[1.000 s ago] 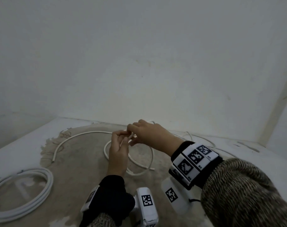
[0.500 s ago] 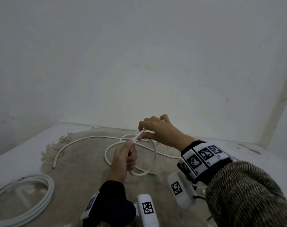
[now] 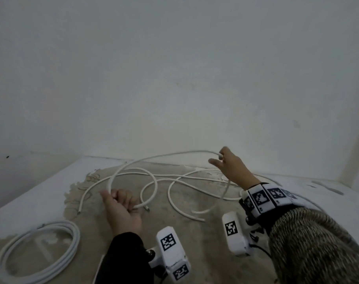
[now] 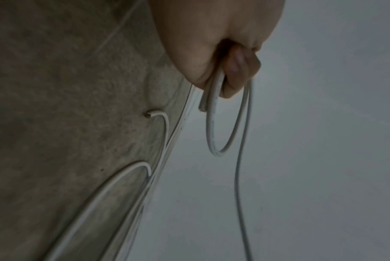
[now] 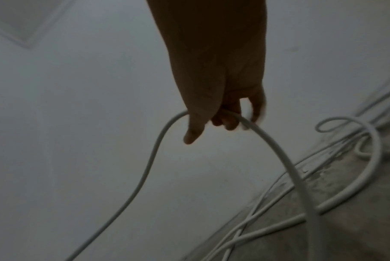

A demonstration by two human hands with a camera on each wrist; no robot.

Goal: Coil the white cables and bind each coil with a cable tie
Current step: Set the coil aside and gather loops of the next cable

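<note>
Arching between them, the white cable (image 3: pixel 166 155) is gripped by left hand (image 3: pixel 123 210) and right hand (image 3: pixel 230 168). The hands, together a second ago, now stand well apart.

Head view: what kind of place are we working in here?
Probably a bare indoor corner, with work done on the floor or a low platform. Plain white walls meet behind a worn beige mat. Loose white cables lie on it, with a finished coil nearby. No furniture shows.
</note>
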